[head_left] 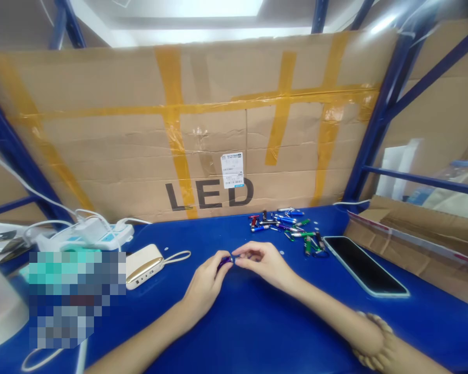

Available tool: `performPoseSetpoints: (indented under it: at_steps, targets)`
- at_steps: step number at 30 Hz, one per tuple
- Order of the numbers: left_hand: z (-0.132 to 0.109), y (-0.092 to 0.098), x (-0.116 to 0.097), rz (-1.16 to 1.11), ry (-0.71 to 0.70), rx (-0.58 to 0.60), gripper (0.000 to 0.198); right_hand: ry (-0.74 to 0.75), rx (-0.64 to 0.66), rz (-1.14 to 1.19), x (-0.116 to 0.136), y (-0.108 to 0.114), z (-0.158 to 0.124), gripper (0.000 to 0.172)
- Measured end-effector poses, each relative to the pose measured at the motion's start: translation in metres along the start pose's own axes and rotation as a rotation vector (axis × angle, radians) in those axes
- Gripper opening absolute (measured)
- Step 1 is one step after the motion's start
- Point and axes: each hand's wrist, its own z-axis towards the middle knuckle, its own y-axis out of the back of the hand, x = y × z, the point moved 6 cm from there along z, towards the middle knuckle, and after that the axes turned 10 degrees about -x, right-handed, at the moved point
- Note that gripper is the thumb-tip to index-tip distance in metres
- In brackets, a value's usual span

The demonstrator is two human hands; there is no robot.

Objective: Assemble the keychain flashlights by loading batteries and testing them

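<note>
Head view: the left hand and right hand are pinching a small blue light with their fingertips, holding it above the blue table. It looks light, hard and a bit slippery, so its ends seem best to hold. More lights are lying in a pile ahead, beside a phone.

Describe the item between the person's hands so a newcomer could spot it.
Below the cardboard marked LED, a heap of keychain flashlights lies on the blue tabletop. Apart from it, one dark blue cylinder is pinched between the left hand and right hand.
</note>
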Motion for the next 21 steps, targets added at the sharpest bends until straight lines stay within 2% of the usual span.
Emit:
performPoseSetpoints:
  at_steps: [3,6,9,14,21]
  targets:
    - [0.0,0.003,-0.003,-0.029,-0.073,-0.062,0.018,0.025,-0.048,0.035,0.003,0.007,0.003,0.017]
    - [-0.001,0.003,-0.005,-0.051,-0.092,-0.05,0.017,0.081,-0.091,0.022,0.009,0.013,0.005,0.013]
    - [-0.003,0.002,-0.006,-0.086,-0.101,-0.02,0.017,0.103,-0.074,0.035,0.015,0.011,0.003,0.011]
    - [-0.004,0.004,-0.006,-0.124,-0.108,-0.042,0.018,0.107,-0.021,-0.04,0.018,0.004,-0.002,0.01]
    - [-0.007,0.006,-0.01,-0.108,-0.206,-0.032,0.017,0.064,-0.023,-0.113,0.013,0.0,-0.003,0.012]
